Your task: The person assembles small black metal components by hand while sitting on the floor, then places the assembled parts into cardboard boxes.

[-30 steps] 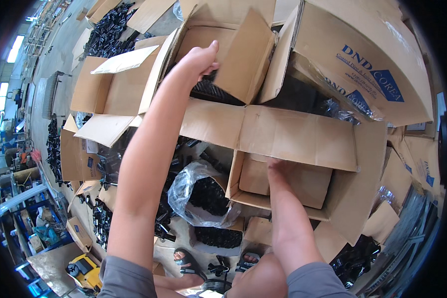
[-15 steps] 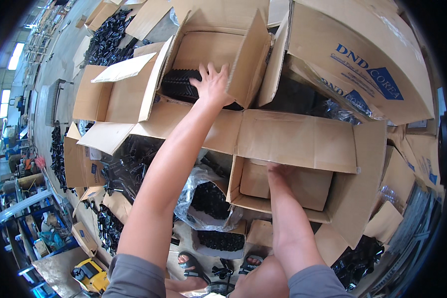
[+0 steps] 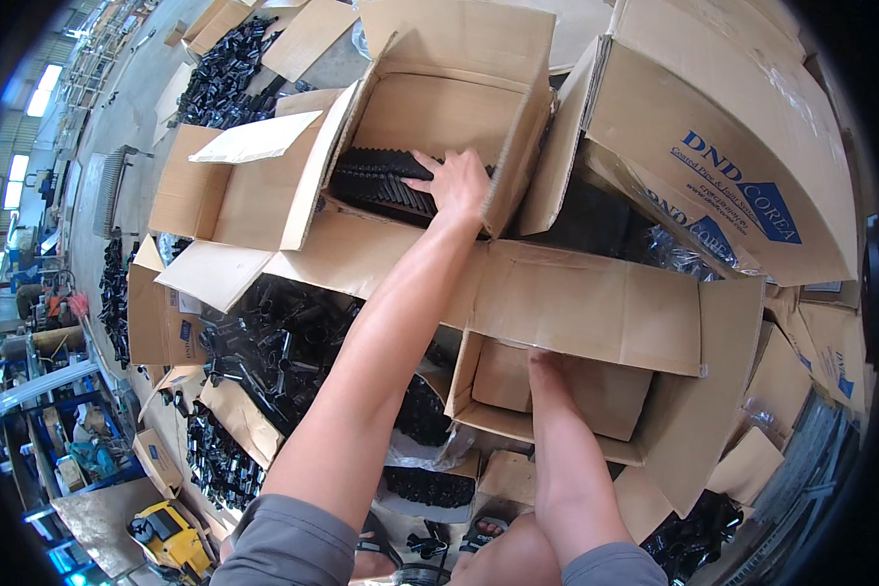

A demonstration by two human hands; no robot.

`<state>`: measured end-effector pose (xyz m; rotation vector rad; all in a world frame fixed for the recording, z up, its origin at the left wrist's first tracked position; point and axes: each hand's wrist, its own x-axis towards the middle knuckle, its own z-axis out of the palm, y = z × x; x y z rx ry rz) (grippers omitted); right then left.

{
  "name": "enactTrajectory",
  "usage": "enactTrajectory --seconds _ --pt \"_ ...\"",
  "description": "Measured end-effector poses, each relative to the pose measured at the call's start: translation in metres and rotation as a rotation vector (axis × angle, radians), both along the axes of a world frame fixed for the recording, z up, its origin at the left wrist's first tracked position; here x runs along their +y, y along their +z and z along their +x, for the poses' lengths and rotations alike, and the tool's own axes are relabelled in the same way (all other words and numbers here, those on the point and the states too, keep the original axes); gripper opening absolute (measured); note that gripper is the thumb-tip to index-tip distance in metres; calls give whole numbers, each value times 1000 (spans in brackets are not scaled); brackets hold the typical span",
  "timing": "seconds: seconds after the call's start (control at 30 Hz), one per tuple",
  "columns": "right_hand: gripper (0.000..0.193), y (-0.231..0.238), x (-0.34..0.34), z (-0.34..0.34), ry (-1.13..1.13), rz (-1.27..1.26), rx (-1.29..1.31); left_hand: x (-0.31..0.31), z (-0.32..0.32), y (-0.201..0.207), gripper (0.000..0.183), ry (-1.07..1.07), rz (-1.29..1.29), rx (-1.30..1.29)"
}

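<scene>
Black ribbed parts (image 3: 386, 181) lie in neat rows at the bottom of an open cardboard box (image 3: 435, 107) at the upper middle. My left hand (image 3: 456, 186) reaches into this box, over the right end of the rows and close to the right wall. Its thumb and fingers are apart, and nothing shows in them. My right arm goes down into a second open cardboard box (image 3: 689, 396), nearer and to the right. Only the back of my right hand (image 3: 547, 366) shows there; its fingers are hidden under the box's flap (image 3: 586, 303).
Loose black parts (image 3: 278, 342) fill a container on the left, and a heap of them (image 3: 230, 73) lies on the floor beyond. A large carton (image 3: 723, 127) rises at the right. Metal bars (image 3: 796, 488) stand at the lower right, a yellow machine (image 3: 171, 537) at the lower left.
My left hand has moved right and slightly down in view, its fingers less spread, and more of the ribbed rows show. My right hand stays inside the nearer box.
</scene>
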<state>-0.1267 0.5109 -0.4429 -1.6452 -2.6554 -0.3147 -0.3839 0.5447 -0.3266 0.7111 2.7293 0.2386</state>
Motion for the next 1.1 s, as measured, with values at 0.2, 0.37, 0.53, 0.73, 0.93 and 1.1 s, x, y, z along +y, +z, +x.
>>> enactTrajectory --seconds 0.2,0.37,0.53,0.73,0.93,1.1 --pt "57 0 0 2 -13 -2 17 29 0 18 41 48 55 -52" --pt "58 0 -13 -1 31 -14 34 8 -43 -43 43 -165 224 158" --pt "58 0 -9 5 4 -14 37 6 -52 -36 51 -170 93 97" --pt "59 -2 -11 2 18 -17 41 42 -78 -15 45 -57 -74 53" --pt "60 0 -5 0 8 -12 31 19 -88 -26 60 -112 16 344" --pt "60 0 -5 -2 12 -10 35 35 -97 -11 59 -68 -158 -138"
